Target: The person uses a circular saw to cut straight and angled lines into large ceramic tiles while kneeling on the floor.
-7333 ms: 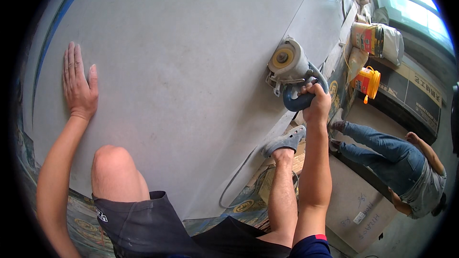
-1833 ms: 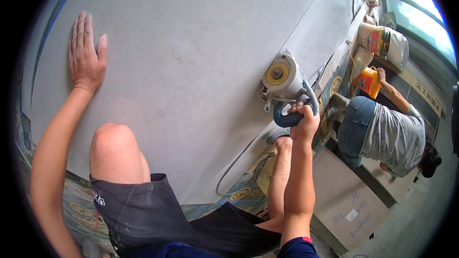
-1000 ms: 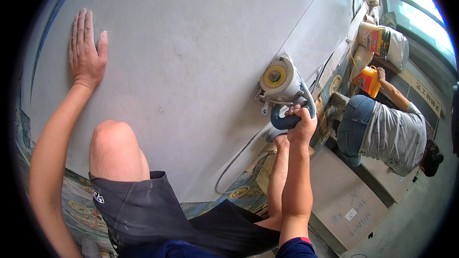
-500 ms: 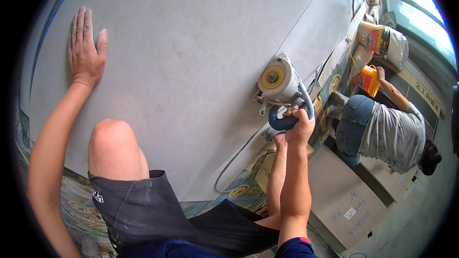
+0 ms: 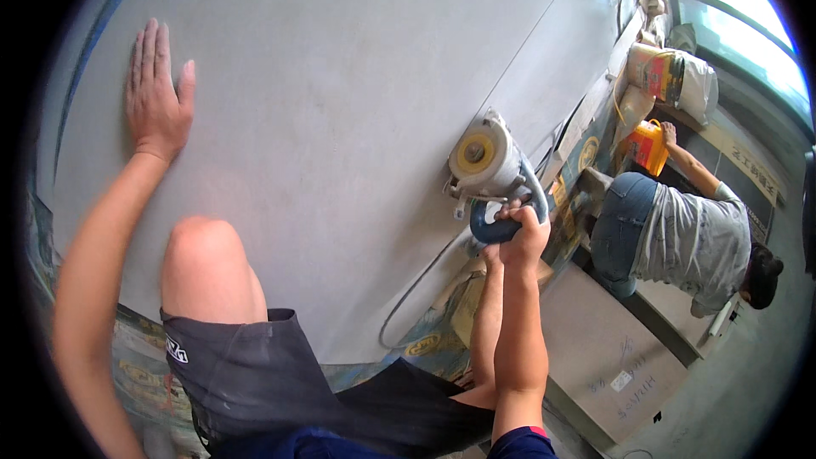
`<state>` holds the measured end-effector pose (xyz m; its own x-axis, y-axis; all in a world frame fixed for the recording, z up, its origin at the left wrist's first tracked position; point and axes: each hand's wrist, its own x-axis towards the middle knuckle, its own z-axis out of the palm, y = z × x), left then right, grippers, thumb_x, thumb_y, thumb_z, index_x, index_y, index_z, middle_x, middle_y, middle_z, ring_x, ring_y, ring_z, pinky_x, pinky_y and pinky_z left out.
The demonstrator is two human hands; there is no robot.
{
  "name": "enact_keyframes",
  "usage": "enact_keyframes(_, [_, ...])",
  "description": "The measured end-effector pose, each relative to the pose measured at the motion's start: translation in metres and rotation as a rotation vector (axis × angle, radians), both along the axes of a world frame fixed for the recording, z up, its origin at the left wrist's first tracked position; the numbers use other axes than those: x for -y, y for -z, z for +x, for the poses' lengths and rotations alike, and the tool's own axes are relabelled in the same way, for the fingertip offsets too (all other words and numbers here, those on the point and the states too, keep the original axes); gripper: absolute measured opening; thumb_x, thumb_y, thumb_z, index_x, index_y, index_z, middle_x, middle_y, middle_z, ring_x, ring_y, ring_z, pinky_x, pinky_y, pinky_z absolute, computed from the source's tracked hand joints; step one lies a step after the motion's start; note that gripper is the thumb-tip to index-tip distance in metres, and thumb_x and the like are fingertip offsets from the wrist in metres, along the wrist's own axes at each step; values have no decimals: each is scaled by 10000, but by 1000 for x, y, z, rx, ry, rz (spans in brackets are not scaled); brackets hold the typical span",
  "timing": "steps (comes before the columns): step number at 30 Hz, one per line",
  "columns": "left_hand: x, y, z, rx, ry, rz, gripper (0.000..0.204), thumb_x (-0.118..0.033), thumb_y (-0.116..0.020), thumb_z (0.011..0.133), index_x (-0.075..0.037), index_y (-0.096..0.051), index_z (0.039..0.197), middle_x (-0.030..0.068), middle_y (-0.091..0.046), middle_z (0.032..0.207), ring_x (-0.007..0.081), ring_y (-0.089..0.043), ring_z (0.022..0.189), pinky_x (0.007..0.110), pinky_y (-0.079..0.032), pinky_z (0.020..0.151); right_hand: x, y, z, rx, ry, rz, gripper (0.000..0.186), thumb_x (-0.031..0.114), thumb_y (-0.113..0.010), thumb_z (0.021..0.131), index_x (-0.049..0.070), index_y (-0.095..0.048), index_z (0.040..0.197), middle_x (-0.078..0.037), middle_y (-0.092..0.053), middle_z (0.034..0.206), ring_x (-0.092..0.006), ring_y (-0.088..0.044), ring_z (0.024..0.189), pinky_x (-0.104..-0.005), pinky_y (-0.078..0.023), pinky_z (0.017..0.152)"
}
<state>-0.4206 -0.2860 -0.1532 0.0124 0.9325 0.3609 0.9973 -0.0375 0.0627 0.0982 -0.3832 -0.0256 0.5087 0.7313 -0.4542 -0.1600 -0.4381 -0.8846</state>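
My left hand (image 5: 160, 93) lies flat on a large grey slab (image 5: 331, 119), fingers stretched out and holding nothing. My right hand (image 5: 525, 236) grips the dark looped handle of a handheld circular cutter (image 5: 489, 155). The cutter stands on the slab at the right, its round yellow-centred hub facing left. Beyond it a thin straight line (image 5: 534, 34) runs across the slab toward the upper right. The blade's lower edge is hidden by the housing. A grey cord or hose (image 5: 408, 293) curves from near the handle down over the slab.
My bare knee (image 5: 208, 268) rests over the slab's near side. To the right, another person (image 5: 680, 229) bends over, one hand on an orange container (image 5: 648, 149). Filled bags (image 5: 667, 76) stand behind. Large boards (image 5: 608, 353) lie at the lower right.
The cutter in my right hand has come slightly toward me and left, along the line. My left hand stays flat on the slab. The whole view has shifted a little.
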Motion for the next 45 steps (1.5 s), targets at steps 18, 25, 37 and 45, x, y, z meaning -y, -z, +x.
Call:
enact_keyframes(18, [25, -5, 8, 231, -105, -166, 784, -319, -523, 893, 82, -241, 1504, 232, -184, 1608, 382, -168, 1494, 487, -133, 1227, 70, -235, -14, -352, 109, 239, 313, 266, -601, 784, 53, -549, 1007, -37, -550, 828, -176, -533, 680, -350, -448, 698])
enact_keyframes(25, [32, 3, 10, 302, -46, -168, 795, -361, -529, 888, 82, -272, 1496, 231, -177, 1612, 376, -144, 1503, 494, -119, 1222, 150, -314, -93, -110, 499, 366, 347, 451, -575, 898, 114, -537, 824, 13, -516, 657, -110, -494, 507, -280, -428, 512])
enact_keyframes(37, [35, 15, -8, 406, 69, -91, 751, -344, -562, 871, 70, -358, 1463, 221, -266, 1586, 365, -194, 1492, 492, -148, 1216, 222, -356, -97, -50, 535, 354, 413, 533, -593, 872, 140, -501, 788, 31, -511, 615, -90, -506, 479, -250, -449, 490])
enact_keyframes(45, [42, 18, -7, 396, 70, -90, 723, -318, -573, 886, 80, -361, 1451, 231, -290, 1568, 377, -219, 1477, 487, -158, 1221, 254, -382, -88, 27, 606, 453, 383, 486, -614, 891, 126, -520, 803, 18, -528, 621, -93, -529, 485, -222, -488, 501])
